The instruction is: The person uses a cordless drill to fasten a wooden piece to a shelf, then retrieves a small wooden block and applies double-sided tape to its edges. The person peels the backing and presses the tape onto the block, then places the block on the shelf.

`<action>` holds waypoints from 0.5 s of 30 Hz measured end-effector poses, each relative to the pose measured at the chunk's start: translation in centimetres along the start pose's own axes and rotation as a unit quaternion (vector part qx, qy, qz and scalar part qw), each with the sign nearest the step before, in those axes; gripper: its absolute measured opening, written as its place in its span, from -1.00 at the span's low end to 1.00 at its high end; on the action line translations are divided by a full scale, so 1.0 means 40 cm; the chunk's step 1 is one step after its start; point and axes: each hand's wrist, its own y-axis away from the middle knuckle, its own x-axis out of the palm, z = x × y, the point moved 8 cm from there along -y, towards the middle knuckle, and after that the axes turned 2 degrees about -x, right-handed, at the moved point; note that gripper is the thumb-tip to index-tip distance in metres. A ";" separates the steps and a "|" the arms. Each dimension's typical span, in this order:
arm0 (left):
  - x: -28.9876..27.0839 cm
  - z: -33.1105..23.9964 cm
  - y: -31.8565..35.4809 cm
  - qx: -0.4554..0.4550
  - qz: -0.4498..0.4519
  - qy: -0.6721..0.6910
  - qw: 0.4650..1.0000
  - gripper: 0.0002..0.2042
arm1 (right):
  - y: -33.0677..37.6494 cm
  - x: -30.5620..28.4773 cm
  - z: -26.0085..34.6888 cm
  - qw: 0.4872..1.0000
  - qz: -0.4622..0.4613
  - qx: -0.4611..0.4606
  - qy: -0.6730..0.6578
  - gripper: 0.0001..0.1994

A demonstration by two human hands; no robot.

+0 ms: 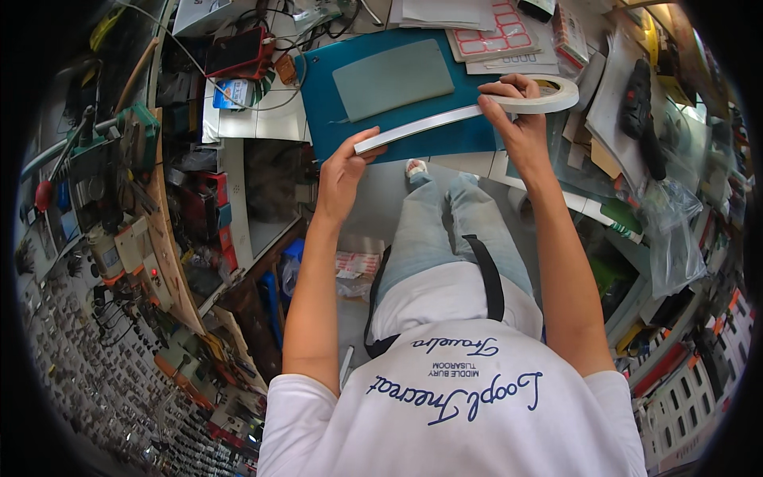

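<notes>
Left hand (pixel 340 179): thumb and fingers nearly closed in a pinch on the free end of a white tape strip (pixel 433 127). Right hand (pixel 526 137): curled about the near side of the tape roll (pixel 561 99), thumb by the place where the strip leaves it, other fingers bent over the top. Exact contact of the rearmost fingers cannot be told.

Strip runs between the two hands, fairly straight, slanting up from left to right; roll lies at its right end, held above the worktop (pixel 278 122).

Beneath the strip: blue mat (pixel 324 111), set at a slight angle. On its upper part, a pale greenish rectangular sheet (pixel 393 79) with rounded corners, strip passing nearer the wearer than the sheet.

Left of the mat: phone in a red case (pixel 236 54); just below it, a small blue-and-white packet (pixel 232 94); a pale cable (pixel 176 44) loops past both. Beyond the mat, right side: label sheets with red outlines (pixel 499 32), white papers (pixel 441 13) next to them.

Far right: black-and-red tool (pixel 636 99) on stacked flat material; clear plastic bag (pixel 671 238) hanging lower. Far left: green metal clamp-like tool (pixel 141 131); below, dense rows of small metallic pieces (pixel 103 381).
</notes>
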 end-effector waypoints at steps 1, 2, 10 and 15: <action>-0.004 0.010 0.001 -0.016 -0.012 0.019 1.000 -0.51 | -0.001 0.003 0.005 1.000 0.004 0.003 0.002 -0.68; -0.003 0.017 0.002 -0.033 -0.023 0.038 0.998 -0.46 | -0.001 0.004 0.007 1.000 0.008 0.006 0.005 -0.69; 0.013 0.031 0.001 -0.115 -0.101 0.057 0.987 -0.52 | 0.011 0.011 0.015 1.000 -0.006 0.013 -0.001 -0.72; 0.053 0.020 0.010 -0.135 -0.217 0.104 0.961 -0.70 | 0.015 0.012 0.005 1.000 -0.020 0.001 0.007 -0.72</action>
